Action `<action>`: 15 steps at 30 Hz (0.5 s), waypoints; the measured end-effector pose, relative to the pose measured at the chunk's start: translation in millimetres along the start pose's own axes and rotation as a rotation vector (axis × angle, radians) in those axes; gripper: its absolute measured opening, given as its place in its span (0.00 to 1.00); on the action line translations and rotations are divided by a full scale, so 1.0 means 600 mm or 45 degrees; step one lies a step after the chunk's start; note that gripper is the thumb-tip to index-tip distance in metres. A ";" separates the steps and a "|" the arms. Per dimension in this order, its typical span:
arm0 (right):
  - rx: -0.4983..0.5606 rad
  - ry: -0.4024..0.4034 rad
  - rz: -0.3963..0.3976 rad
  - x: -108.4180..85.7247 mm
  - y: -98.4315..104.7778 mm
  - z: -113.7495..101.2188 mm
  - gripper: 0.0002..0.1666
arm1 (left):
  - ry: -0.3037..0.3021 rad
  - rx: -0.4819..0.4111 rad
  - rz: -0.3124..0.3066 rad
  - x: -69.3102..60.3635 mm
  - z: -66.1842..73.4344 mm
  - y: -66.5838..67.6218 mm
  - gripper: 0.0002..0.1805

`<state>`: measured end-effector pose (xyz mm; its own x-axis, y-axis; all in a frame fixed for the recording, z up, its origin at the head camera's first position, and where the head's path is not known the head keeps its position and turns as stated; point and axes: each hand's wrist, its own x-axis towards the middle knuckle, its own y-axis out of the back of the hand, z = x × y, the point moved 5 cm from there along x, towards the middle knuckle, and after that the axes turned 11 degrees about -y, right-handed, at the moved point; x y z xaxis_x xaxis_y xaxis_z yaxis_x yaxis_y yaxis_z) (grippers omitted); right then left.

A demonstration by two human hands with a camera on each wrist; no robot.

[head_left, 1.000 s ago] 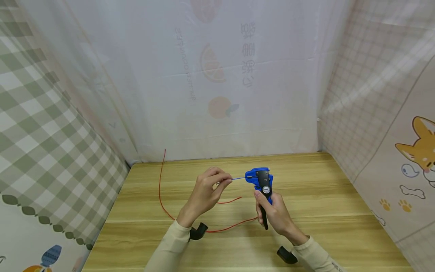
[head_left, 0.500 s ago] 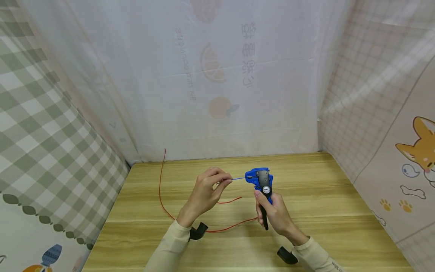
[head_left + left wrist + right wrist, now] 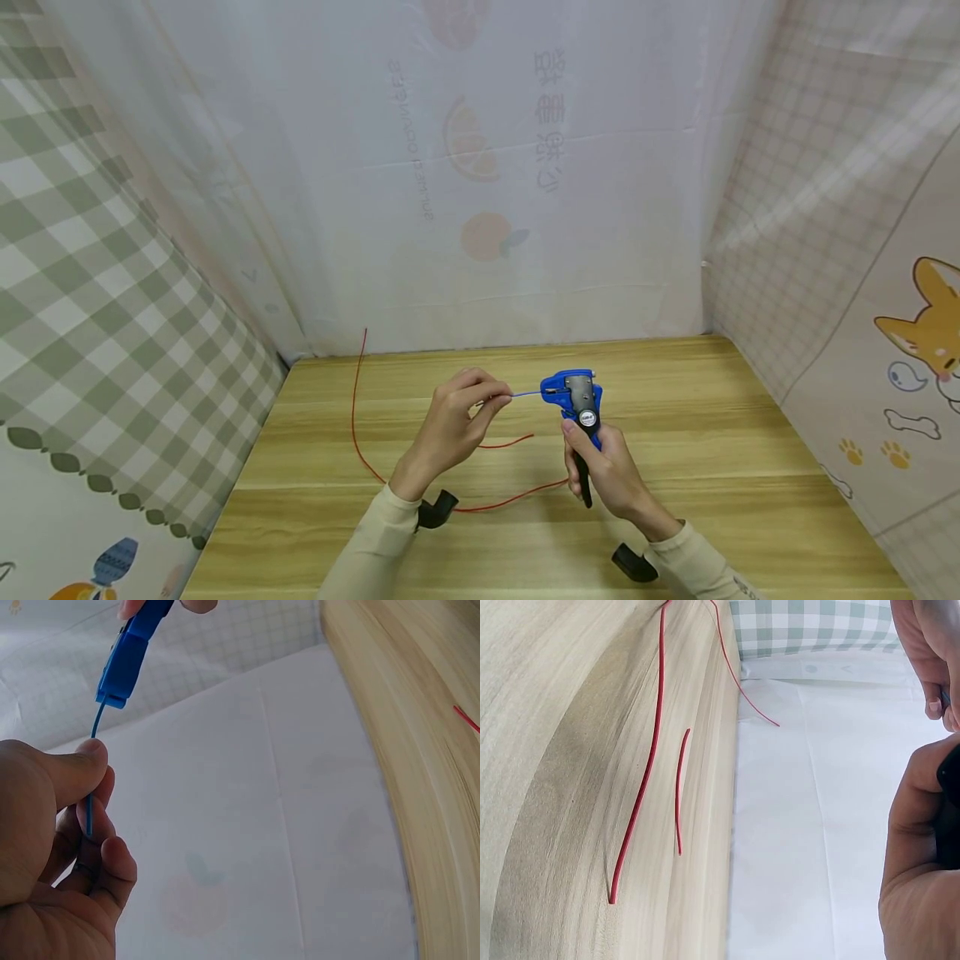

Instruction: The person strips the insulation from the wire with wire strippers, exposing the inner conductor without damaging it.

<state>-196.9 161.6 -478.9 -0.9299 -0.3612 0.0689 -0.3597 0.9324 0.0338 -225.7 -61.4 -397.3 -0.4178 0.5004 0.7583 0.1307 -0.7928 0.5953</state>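
Pinching the blue wire [image 3: 98, 718] between thumb and fingers, the left grip [image 3: 459, 417] looks like the weak link: its hold is on a slim strand, so a pull from the tool could draw the wire out. Below the thumb a short length shows along the fingers and appears to end there, leaving little spare to catch if it slides. The other end meets the nose of the blue and black wire stripper [image 3: 581, 396], which the right grip [image 3: 611, 475] holds with fingers curled round the handles, above the counter [image 3: 712, 433]. How far the wire goes in, and whether the tool has bitten on it, I cannot tell; too deep or too shallow a seat would put the cut in the wrong place. Between thumb and nose the strand bows slightly in the left wrist view, so bringing the grips together could kink it, and tilting the stripper could nick its core. The long red wire [image 3: 355, 417] and short red wire [image 3: 510, 445] lie on the counter, the long one passing beneath the left sleeve [image 3: 378, 533]; a lowered arm could drag it.
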 end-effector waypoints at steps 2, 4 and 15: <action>0.000 0.002 -0.004 0.000 0.000 0.000 0.30 | -0.002 0.001 0.004 0.000 -0.001 0.001 0.03; 0.001 0.006 -0.009 0.000 0.001 -0.001 0.29 | -0.006 0.003 0.009 0.000 -0.001 0.002 0.03; 0.005 0.000 -0.011 0.000 -0.001 -0.001 0.30 | -0.011 -0.001 0.019 -0.001 -0.002 0.003 0.03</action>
<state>-196.9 161.1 -478.4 -0.9267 -0.3694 0.0684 -0.3682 0.9293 0.0307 -226.4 -63.6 -397.4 -0.4079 0.4917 0.7693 0.1361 -0.8004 0.5837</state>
